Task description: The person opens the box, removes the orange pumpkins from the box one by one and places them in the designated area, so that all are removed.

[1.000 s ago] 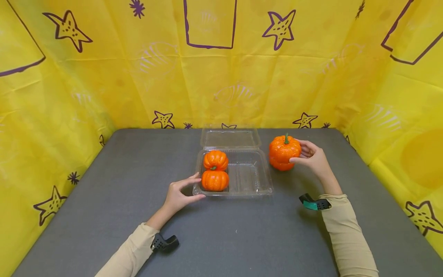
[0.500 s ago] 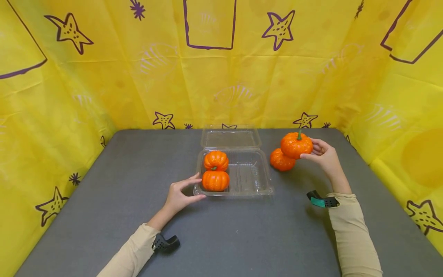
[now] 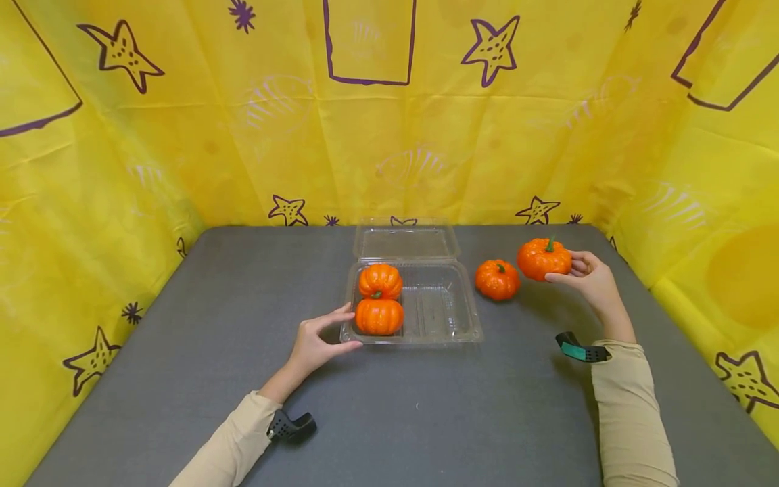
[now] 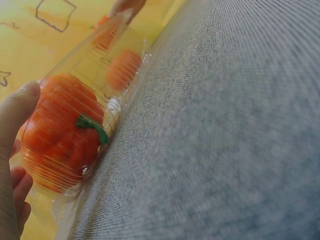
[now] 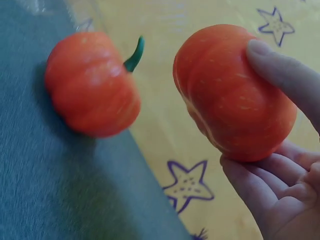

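My right hand (image 3: 593, 281) grips a small orange pumpkin (image 3: 544, 260) with a green stem, thumb on the near side and fingers behind, raised in the right wrist view. Just left of it, a second pumpkin (image 3: 497, 280) sits on the table, stem up. At the middle stands a clear plastic clamshell container (image 3: 441, 338) with its lid (image 3: 406, 242) folded back. Two pumpkins lie in its left side, one behind (image 3: 380, 281) and one in front (image 3: 379, 317). My left hand (image 3: 316, 343) holds the container's left front corner between thumb and fingers.
The grey table (image 3: 414, 419) reaches back to a yellow cloth backdrop (image 3: 414, 135) printed with starfish and fish, which also rises at both sides. Black wrist mounts (image 3: 292, 427) sit over the beige sleeves (image 3: 633, 412).
My right hand has lifted its pumpkin off the one below and carried it right, so the lower pumpkin now shows fully. The left hand and container have stayed put.
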The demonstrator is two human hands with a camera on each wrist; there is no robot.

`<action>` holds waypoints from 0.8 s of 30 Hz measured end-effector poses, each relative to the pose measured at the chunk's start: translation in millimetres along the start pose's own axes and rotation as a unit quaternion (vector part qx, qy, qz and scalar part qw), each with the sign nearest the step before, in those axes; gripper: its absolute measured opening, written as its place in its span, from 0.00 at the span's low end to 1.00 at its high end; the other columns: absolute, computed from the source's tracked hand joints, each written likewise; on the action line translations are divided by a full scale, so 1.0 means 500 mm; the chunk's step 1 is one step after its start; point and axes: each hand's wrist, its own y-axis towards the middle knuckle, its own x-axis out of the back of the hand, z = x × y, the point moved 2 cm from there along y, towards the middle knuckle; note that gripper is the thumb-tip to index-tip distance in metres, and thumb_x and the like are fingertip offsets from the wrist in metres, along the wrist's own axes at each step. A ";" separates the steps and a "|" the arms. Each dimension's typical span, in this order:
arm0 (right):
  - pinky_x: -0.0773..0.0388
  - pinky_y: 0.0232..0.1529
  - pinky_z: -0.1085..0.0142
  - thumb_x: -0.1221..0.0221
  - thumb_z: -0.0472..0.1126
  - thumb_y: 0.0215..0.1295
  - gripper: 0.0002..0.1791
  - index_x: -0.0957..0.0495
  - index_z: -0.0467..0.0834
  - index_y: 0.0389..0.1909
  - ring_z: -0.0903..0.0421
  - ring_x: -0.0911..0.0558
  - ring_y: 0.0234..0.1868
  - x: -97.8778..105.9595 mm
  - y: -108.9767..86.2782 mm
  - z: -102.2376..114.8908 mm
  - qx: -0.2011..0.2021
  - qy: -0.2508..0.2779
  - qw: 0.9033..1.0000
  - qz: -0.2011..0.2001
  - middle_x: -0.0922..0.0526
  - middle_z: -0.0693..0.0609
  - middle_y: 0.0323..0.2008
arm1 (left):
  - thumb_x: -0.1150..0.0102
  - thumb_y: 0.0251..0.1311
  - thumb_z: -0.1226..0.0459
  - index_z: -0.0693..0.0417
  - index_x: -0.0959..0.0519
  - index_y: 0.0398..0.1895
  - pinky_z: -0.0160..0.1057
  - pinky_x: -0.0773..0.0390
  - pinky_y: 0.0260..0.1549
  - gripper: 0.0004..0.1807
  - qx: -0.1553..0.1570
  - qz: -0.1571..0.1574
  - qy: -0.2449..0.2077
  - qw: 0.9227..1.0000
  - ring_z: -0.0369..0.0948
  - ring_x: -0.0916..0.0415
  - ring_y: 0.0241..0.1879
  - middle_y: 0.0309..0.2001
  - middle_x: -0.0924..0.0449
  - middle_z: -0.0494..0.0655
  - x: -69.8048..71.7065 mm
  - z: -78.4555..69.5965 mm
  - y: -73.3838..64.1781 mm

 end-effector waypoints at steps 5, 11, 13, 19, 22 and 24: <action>0.29 0.37 0.80 0.34 0.44 0.49 0.28 0.34 0.40 0.48 0.68 0.26 0.41 -0.018 -0.049 0.086 -0.032 -0.070 0.997 0.015 0.27 0.43 0.49 | 0.26 0.19 0.78 0.74 0.22 0.33 0.34 0.31 0.48 0.27 -0.005 -0.001 -0.004 1.000 0.59 0.25 0.40 0.39 0.25 0.70 0.000 -0.001 0.001; 0.31 0.37 0.81 0.35 0.46 0.51 0.33 0.39 0.32 0.50 0.62 0.28 0.46 -0.023 -0.066 0.100 -0.068 -0.119 0.990 0.031 0.32 0.31 0.53 | 0.26 0.19 0.78 0.75 0.22 0.33 0.35 0.31 0.48 0.27 0.003 -0.003 -0.008 1.000 0.59 0.25 0.40 0.39 0.25 0.70 -0.001 -0.003 0.004; 0.32 0.37 0.81 0.35 0.47 0.51 0.35 0.40 0.31 0.51 0.60 0.28 0.47 -0.021 -0.067 0.092 -0.075 -0.125 0.989 0.032 0.32 0.31 0.53 | 0.26 0.18 0.78 0.75 0.22 0.33 0.35 0.31 0.48 0.27 0.004 -0.003 -0.007 1.000 0.59 0.25 0.40 0.39 0.25 0.69 -0.001 -0.003 0.003; 0.33 0.37 0.81 0.34 0.48 0.49 0.32 0.38 0.36 0.48 0.66 0.28 0.43 -0.019 -0.070 0.070 -0.081 -0.112 0.990 0.032 0.32 0.31 0.53 | 0.26 0.19 0.78 0.75 0.22 0.34 0.34 0.31 0.48 0.27 0.009 0.000 -0.009 1.000 0.59 0.26 0.41 0.40 0.25 0.70 -0.001 -0.002 0.003; 0.34 0.38 0.82 0.34 0.49 0.49 0.29 0.37 0.42 0.45 0.68 0.29 0.43 -0.021 -0.073 0.064 -0.087 -0.093 0.991 0.029 0.33 0.31 0.54 | 0.26 0.19 0.78 0.75 0.23 0.34 0.35 0.31 0.48 0.27 0.012 0.002 -0.009 1.000 0.59 0.26 0.41 0.40 0.25 0.69 0.000 -0.001 0.003; 0.34 0.37 0.82 0.34 0.49 0.49 0.27 0.37 0.45 0.44 0.68 0.30 0.43 -0.022 -0.074 0.060 -0.091 -0.084 0.992 0.026 0.33 0.32 0.54 | 0.26 0.19 0.78 0.75 0.22 0.34 0.35 0.31 0.49 0.27 0.012 0.001 -0.007 1.000 0.59 0.25 0.41 0.40 0.25 0.69 0.000 -0.002 0.003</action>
